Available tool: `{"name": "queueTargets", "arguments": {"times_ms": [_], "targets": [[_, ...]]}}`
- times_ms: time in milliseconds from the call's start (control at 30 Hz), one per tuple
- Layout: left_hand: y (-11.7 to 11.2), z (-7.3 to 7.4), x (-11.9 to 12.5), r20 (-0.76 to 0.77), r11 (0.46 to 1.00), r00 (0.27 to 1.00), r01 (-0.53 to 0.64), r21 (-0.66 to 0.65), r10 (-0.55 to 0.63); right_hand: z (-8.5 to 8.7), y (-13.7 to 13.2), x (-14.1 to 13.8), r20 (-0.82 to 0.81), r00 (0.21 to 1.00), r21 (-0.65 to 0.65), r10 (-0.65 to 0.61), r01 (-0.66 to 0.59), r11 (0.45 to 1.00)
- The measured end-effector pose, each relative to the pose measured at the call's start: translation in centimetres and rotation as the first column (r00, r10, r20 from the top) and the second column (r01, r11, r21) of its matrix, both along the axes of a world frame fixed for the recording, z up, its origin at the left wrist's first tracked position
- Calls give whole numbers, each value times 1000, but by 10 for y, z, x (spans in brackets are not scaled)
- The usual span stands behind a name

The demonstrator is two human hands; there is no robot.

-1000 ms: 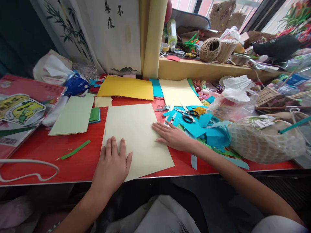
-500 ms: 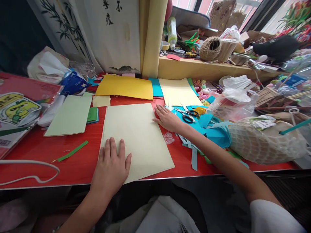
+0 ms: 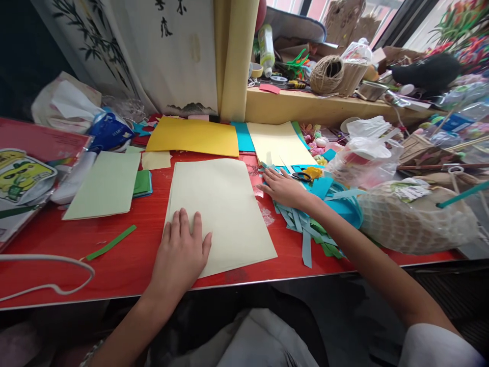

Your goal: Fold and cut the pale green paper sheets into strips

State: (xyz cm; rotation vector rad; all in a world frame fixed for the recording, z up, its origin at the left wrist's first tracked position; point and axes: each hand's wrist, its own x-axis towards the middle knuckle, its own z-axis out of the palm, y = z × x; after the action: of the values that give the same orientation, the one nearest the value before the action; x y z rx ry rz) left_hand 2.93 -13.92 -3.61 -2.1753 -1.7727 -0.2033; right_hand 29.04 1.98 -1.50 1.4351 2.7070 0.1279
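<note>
While our left hand (image 3: 186, 248) lies flat on it, the pale sheet (image 3: 231, 211) stretches lengthwise away from us and the desk's (image 3: 118, 270) front edge. Beyond its right side, our right hand (image 3: 286, 188), fingers extended, rests on blue scraps (image 3: 296, 218).

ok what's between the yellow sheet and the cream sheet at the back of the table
Some blue paper shows between them in the head view.

You had two hands (image 3: 182, 250) (image 3: 284, 189), one golden-yellow sheet (image 3: 193, 136), one twine roll (image 3: 321, 79), one pair of black-handled scissors (image 3: 307, 179) and one netted bundle (image 3: 420, 227).
</note>
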Motion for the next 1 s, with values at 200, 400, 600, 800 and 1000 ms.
{"name": "queueTargets", "arguments": {"times_ms": [200,400,600,800,1000], "targets": [[-3,5,4,-10,1000,1000,7,-8,-7,11,-3,18,-104,993,92,-49,58,994],[-8,18,-11,-24,942,943,329,-67,-331,19,-17,22,-275,944,94,-182,215,972],[-26,23,-25,36,828,838,544,-138,-545,28,-43,14,-407,890,81,-208,262,962],[-30,19,-36,129,804,836,549,-229,-533,25,-111,-6,-299,937,59,181,-171,983],[-29,29,-43,204,791,832,554,-258,-516,16,-154,-14,-253,898,-116,361,-398,910]]}}
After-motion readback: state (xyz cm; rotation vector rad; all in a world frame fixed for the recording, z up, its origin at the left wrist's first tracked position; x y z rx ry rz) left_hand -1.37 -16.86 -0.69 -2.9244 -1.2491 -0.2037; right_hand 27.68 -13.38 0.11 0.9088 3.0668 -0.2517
